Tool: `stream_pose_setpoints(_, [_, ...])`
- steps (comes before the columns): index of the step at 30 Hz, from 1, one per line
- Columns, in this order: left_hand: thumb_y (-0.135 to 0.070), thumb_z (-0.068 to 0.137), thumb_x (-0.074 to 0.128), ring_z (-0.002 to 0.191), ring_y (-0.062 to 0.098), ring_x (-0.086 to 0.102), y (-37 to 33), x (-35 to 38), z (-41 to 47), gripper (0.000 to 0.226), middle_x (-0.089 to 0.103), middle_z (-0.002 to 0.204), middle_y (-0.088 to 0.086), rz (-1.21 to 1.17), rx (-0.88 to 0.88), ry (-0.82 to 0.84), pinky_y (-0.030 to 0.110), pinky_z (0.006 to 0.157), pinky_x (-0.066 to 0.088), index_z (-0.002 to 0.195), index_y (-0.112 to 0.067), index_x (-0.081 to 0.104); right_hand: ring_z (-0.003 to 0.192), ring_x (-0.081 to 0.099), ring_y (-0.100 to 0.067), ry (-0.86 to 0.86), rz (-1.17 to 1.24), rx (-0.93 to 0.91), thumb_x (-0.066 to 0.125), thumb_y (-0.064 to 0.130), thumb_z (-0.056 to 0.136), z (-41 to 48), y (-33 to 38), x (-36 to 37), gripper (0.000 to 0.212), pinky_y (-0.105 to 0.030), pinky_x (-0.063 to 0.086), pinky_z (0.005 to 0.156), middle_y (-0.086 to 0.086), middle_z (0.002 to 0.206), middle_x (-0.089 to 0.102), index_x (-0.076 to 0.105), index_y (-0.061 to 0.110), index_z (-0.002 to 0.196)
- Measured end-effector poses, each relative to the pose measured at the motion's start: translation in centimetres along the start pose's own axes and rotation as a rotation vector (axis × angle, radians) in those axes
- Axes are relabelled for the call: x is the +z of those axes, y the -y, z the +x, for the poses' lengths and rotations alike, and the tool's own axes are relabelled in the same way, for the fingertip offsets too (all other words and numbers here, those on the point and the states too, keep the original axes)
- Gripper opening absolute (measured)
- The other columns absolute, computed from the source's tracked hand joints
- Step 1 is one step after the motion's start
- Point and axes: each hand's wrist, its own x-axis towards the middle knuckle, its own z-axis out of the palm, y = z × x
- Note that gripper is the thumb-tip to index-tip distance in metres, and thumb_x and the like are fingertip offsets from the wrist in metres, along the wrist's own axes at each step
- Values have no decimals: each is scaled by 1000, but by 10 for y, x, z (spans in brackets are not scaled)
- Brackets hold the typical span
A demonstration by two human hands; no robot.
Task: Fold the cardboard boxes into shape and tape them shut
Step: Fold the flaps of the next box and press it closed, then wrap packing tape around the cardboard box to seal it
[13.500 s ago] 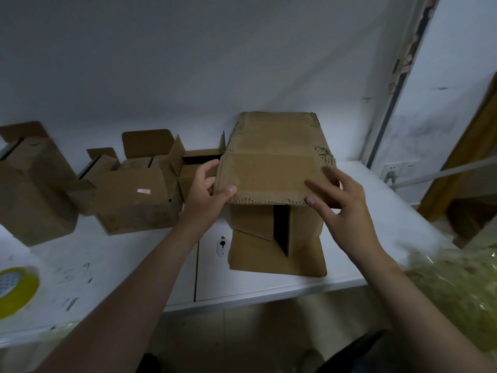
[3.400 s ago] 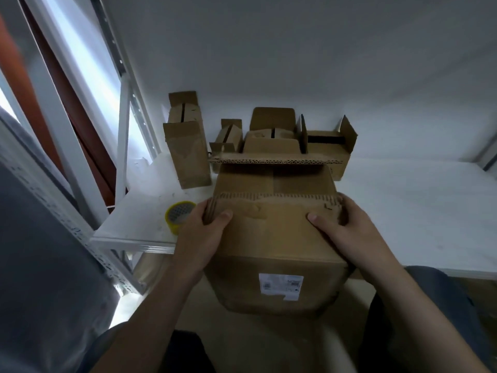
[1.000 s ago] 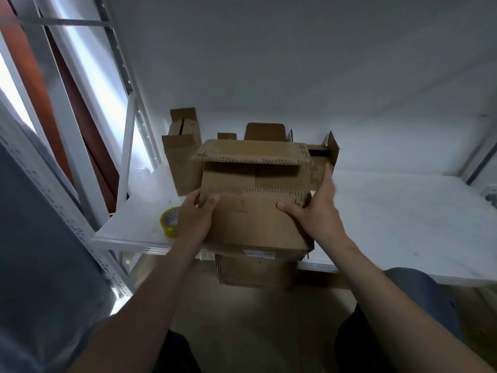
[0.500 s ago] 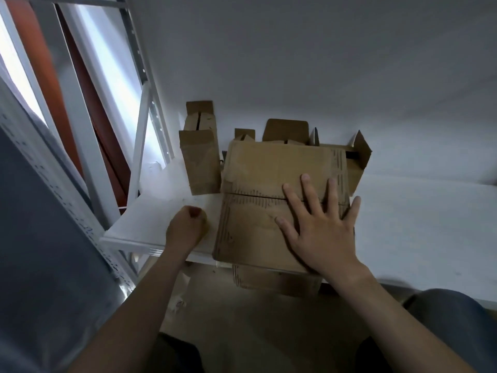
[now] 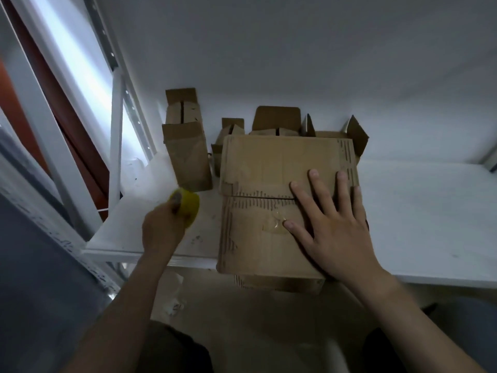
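The box (image 5: 271,205) lies at the front edge of the counter (image 5: 419,216), overhanging it slightly, both top flaps folded down and meeting along a seam across its middle. The right hand (image 5: 330,227) lies flat on the flaps, fingers (image 5: 314,184) spread across the seam, holding them shut. The left hand (image 5: 164,224) is curled around the yellow tape roll (image 5: 188,204), just left of the box above the counter. Other boxes (image 5: 185,152) stand opened behind.

Judged step: folding complete, taping about to begin. The next move calls for finding the tape's free end and laying it along the seam while the right hand presses.
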Motion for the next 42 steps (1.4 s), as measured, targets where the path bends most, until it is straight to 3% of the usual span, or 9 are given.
stream_pose_setpoints(5, [-45, 86, 70, 77, -1, 66, -69, -101, -37, 22, 64, 76, -25, -452, 159, -287, 23, 65, 46, 104, -32, 73, 156, 9, -30, -14, 65, -101, 23, 61, 102, -3, -7, -2, 68, -58, 17, 123, 3, 167, 21, 28, 24, 160])
stream_pose_setpoints(10, [-44, 80, 73, 93, 9, 73, -148, -120, -86, 10, 75, 95, -16, -1013, 250, -2, 25, 69, 60, 89, -49, 73, 148, -6, -14, -153, 242, 26, 44, 64, 97, -4, -6, -4, 75, -49, 10, 117, -7, 162, 31, 22, 28, 159])
stream_pose_setpoints(12, [-42, 87, 72, 95, 6, 71, -168, -98, -103, 11, 75, 100, -12, -1019, 266, 88, 22, 73, 59, 97, -39, 72, 150, -16, -3, -201, 335, 17, 56, 60, 93, -6, -5, -4, 86, -47, 8, 118, -5, 164, 25, 17, 22, 160])
stream_pose_setpoints(16, [-32, 93, 68, 90, 16, 73, -177, -53, -116, 13, 77, 95, -4, -1115, 151, 269, 27, 75, 59, 98, -23, 76, 155, 13, -16, -191, 463, -19, 66, 59, 89, -7, -13, -4, 93, -46, 23, 123, -2, 168, 13, 17, 21, 159])
stream_pose_setpoints(22, [-44, 78, 76, 93, -2, 69, -165, -31, -109, 44, 70, 102, -23, -1131, 154, 104, 13, 70, 54, 112, -21, 60, 135, 42, -25, -191, 580, -24, 68, 55, 87, 2, -10, -8, 51, -46, 46, 104, 3, 153, 40, 59, 27, 129])
stream_pose_setpoints(26, [-43, 88, 70, 116, 2, 61, -160, -31, -102, 60, 54, 134, -16, -1120, 255, 117, 25, 84, 58, 142, -28, 47, 139, 39, -19, -153, 698, -154, 70, 47, 88, 12, -17, -12, 35, -37, 39, 111, 22, 141, 52, 65, 29, 118])
stream_pose_setpoints(31, [-24, 103, 55, 121, 7, 59, -152, -33, -92, 32, 52, 140, -3, -1142, 230, 210, 30, 84, 59, 133, -31, 63, 133, 37, 6, -136, 835, -317, 59, 43, 97, 27, -28, -30, 30, -36, 35, 115, 31, 127, 47, 63, 27, 122])
stream_pose_setpoints(36, [-35, 93, 63, 112, 10, 67, -151, -29, -93, 34, 70, 119, -10, -1206, 99, 253, 25, 80, 59, 123, -21, 69, 113, 49, 1, -40, 910, -306, 51, 45, 98, 44, -36, -54, 36, -9, 38, 89, 30, 109, 55, 63, 24, 125])
stream_pose_setpoints(42, [-26, 101, 58, 103, 4, 68, -151, -34, -89, 25, 70, 116, 2, -1156, 128, 266, 16, 72, 56, 119, -13, 71, 105, 54, -4, -45, 936, -286, 48, 46, 98, 44, -29, -63, 28, -8, 38, 79, 25, 106, 57, 61, 33, 120])
